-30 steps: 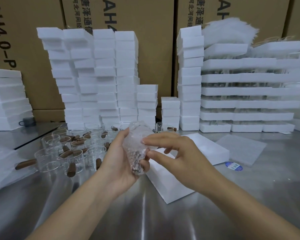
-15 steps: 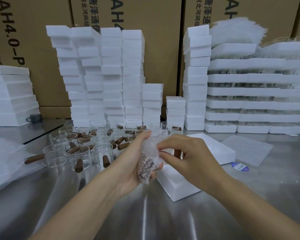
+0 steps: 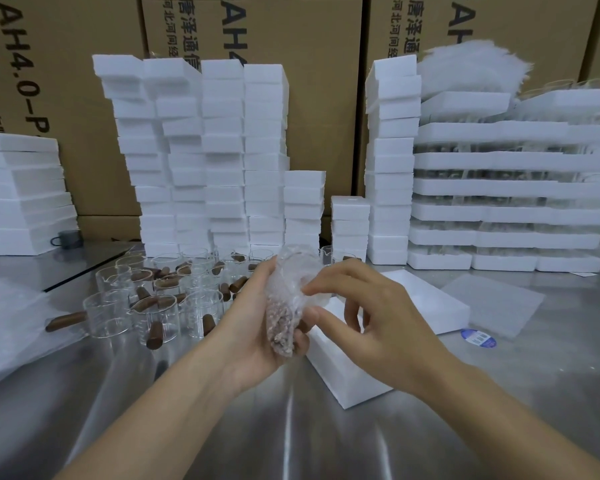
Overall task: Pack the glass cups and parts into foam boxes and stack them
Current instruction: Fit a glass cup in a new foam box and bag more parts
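**Q:** What is the state of each grip?

**A:** The left grip [image 3: 253, 327] is wrapped round the bubble-wrap packet [image 3: 288, 296], with fingers and thumb curled about its lower half. It holds the packet upright above the desk [image 3: 326, 427]. The right grip [image 3: 378, 323] pinches a loose fold of wrap on the packet's right side between thumb and forefinger. Its other fingers are curled and carry nothing.

**Q:** Where are the parts?

**A:** They are inside the packet. Small brownish pieces show through the wrap, settled toward the bottom, but they are too small to identify. The packet hangs in front of the foam box [image 3: 426, 303], which lies flat on the desk just behind both grips. I cannot tell whether that box is open.

**Q:** Which step is in hand?

**A:** Probably closing the wrap round the parts before they are boxed. The packet is not yet in any box.

**Q:** What does the next move call for?

**A:**
1. Fold the pinched flap down snugly.
2. Keep the left hold firm enough that nothing spills, yet light on the bubbles.
3. Free one grip for the foam box.

The glass cups [image 3: 160, 306] stand crowded near the left forearm, so sweep wide of them. The foam box stacks [image 3: 222, 150] stand at the back of the desk, and the packed box would probably go there.
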Tool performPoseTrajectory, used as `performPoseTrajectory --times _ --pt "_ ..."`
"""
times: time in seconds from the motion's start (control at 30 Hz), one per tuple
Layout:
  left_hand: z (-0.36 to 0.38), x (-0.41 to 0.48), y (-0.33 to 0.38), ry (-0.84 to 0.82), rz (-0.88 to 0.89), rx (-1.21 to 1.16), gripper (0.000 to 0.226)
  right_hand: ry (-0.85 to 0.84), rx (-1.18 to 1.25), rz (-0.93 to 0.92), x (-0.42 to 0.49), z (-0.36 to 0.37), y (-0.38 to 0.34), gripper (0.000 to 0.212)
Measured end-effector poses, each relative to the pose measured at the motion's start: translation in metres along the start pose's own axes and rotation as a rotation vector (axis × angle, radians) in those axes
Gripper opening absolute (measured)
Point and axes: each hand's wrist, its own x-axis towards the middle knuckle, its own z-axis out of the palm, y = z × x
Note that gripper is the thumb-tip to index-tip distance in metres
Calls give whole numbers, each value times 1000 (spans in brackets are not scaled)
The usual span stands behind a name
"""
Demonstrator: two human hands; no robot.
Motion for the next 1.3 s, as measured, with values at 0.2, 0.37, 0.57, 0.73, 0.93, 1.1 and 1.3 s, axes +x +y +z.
performPoseTrajectory --times 0.2,0.37,0.57,0.73,0.93,1.1,1.3 --pt "-2 -4 -2 37 -23 221 55 -156 -12 47 0 3 1 26" --pt "-5 -4 1 18 8 314 51 -166 -38 -17 0 4 0 22" --pt "-5 -3 4 3 -6 119 66 262 -23 -1 -1 3 -4 26" --pt "-7 -8 8 -140 -143 113 72 -11 733 628 14 -5 -4 46" --pt "-5 -8 9 -119 -146 133 77 -31 824 522 12 -8 1 26" --pt "-8 -5 10 -121 -142 100 60 31 514 291 8 -4 -3 22" --pt "-4 -7 4 -281 -182 163 68 119 181 141 1 4 1 27"
